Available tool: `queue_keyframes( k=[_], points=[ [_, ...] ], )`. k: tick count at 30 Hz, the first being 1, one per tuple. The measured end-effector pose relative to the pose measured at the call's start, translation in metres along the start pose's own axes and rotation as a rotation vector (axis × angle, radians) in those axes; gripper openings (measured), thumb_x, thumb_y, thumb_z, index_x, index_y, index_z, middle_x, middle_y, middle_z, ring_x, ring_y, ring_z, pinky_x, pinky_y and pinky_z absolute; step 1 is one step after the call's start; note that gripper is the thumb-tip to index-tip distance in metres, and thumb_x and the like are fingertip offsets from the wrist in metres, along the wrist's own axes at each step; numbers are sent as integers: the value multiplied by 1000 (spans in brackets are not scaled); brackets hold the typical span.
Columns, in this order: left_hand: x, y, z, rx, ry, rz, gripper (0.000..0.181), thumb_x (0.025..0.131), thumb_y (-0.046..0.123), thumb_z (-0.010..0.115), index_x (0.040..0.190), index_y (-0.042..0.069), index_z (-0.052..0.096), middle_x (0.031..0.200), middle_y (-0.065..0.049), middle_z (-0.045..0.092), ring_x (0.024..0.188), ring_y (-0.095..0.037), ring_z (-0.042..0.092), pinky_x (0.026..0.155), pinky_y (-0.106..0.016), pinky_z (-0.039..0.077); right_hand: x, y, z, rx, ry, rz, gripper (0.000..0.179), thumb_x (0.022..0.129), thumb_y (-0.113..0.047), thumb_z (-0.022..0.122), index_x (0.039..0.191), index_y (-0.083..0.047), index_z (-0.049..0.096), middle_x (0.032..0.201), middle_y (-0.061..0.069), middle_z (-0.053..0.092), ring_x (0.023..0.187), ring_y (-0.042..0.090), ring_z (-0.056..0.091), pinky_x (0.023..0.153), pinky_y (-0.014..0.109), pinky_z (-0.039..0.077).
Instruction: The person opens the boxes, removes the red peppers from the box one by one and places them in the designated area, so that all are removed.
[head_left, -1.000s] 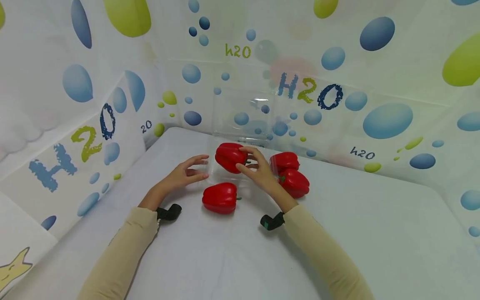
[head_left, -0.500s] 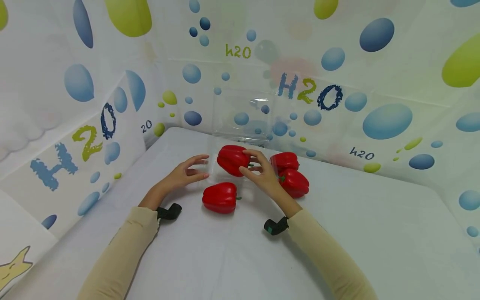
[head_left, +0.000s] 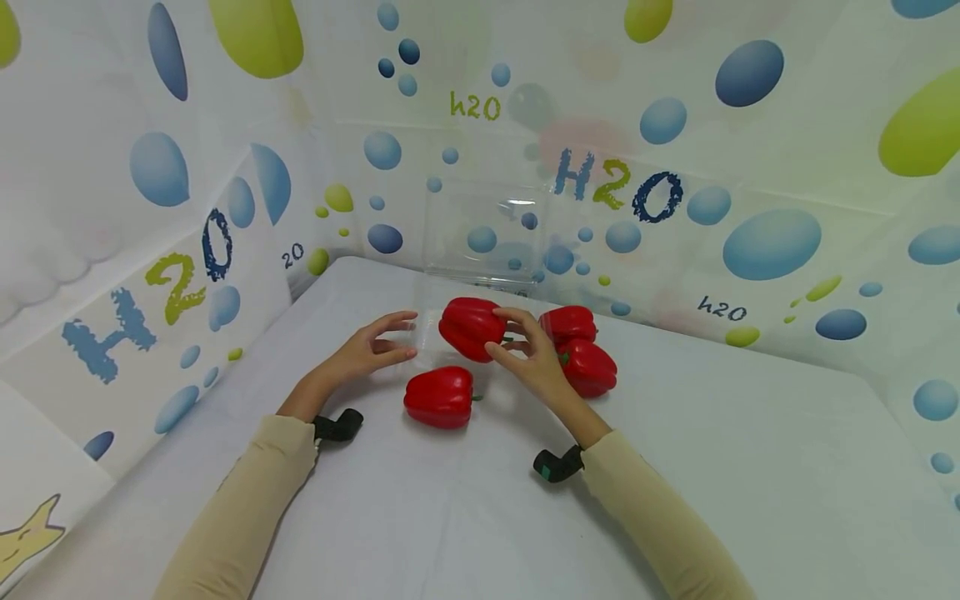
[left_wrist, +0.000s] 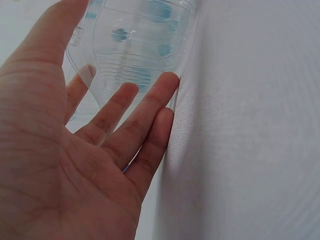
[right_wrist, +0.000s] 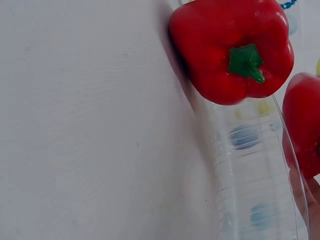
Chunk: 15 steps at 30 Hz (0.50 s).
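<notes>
My right hand grips a red bell pepper at its stem end, thumb at the near side and fingers at the far side. It is held over a clear plastic clamshell box whose lid stands raised at the back. At the box's left side is my left hand, fingers extended and holding nothing; in the left wrist view the fingers lie along the clear wall. Another red bell pepper lies on the cloth in front of the box, green stem toward the right wrist camera.
Two more red bell peppers, a rear one and a nearer one, lie together right of the box, partly behind my right hand. White cloth covers the table. Printed sheets with bubbles and H2O lettering enclose the back and left.
My right hand, with the bell pepper in its grip, has moved slightly right and toward me. The left hand and the other peppers have stayed put.
</notes>
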<state>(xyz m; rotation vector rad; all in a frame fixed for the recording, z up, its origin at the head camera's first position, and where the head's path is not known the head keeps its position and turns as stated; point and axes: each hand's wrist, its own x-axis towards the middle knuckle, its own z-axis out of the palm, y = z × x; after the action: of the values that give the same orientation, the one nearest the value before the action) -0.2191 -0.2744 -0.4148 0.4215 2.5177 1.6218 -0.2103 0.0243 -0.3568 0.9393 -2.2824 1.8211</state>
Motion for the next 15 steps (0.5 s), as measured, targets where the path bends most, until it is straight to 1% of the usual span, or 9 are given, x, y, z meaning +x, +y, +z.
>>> queue_keyframes(
  k=[5, 11, 15],
  points=[
    [0, -1, 0, 4, 3, 12, 67, 93, 21, 67, 151, 16, 34, 149, -20, 40, 125, -43, 52, 101, -53, 45, -5, -2, -2, 20, 11, -1, 53, 85, 5, 67, 134, 9, 46, 136, 27, 49, 119, 42, 51, 91, 36, 52],
    [0, 0, 1, 12, 2, 10, 67, 93, 22, 67, 151, 16, 33, 149, -20, 40, 124, -42, 53, 101, -52, 46, -11, 3, -7, 38, 14, -13, 54, 84, 8, 66, 134, 9, 45, 137, 27, 48, 120, 40, 50, 89, 29, 52],
    [0, 0, 1, 14, 6, 8, 68, 93, 22, 67, 151, 16, 33, 149, -19, 41, 124, -42, 53, 101, -52, 46, -12, 19, -10, 47, 16, -30, 57, 83, 10, 66, 135, 7, 44, 138, 25, 47, 121, 38, 50, 90, 32, 53]
  ],
)
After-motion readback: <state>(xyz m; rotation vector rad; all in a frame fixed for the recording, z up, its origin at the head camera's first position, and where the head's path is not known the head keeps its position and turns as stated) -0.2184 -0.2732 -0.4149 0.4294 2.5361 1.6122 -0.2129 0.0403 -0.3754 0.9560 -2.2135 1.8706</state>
